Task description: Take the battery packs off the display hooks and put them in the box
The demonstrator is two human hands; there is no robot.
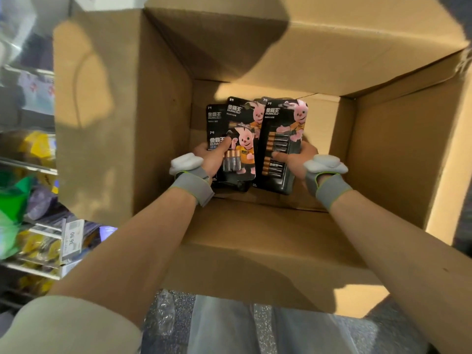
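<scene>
Hands down inside the box (163, 139): left hand (210, 155) grips a fan of battery packs (236, 139), right hand (298, 157) grips another pack (281, 146). Next, probably just let go.

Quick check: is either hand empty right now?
No, the left hand grips several battery packs and the right hand grips more, both held inside the box.

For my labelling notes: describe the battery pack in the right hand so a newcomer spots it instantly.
Look into the open cardboard box. The right hand grips a long black pack; unlike the packs in the left hand, it shows two stacked rows of slim batteries.
</scene>
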